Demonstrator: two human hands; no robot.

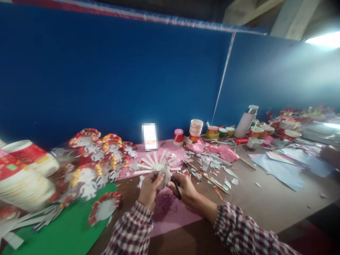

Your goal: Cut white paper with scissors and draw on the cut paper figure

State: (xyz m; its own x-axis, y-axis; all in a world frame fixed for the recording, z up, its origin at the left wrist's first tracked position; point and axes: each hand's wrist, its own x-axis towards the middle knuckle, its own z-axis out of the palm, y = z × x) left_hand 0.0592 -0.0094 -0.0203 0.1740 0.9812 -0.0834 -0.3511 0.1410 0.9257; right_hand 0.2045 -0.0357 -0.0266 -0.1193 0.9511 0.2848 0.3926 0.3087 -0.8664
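Pinched in my left hand (152,188) is a small piece of white paper (166,173), held up over the table. My right hand (186,188) grips a pair of scissors (176,188) by its dark handles, with the blades pointing up at the paper's edge. Whether the blades are spread, I cannot tell. Below both hands lies a pink sheet (175,219) with dark marks or scraps on it. Just beyond them, white paper strips (152,161) fan out on another pink sheet (183,152).
Paper cut-out figures with red and yellow frilled rims (86,175) cover a green sheet (71,226) at left, beside stacked paper bowls (23,184). Scraps and a thin stick (209,179) lie at right, near stacked cups (196,130), a thermos (246,122) and light blue paper (278,171).
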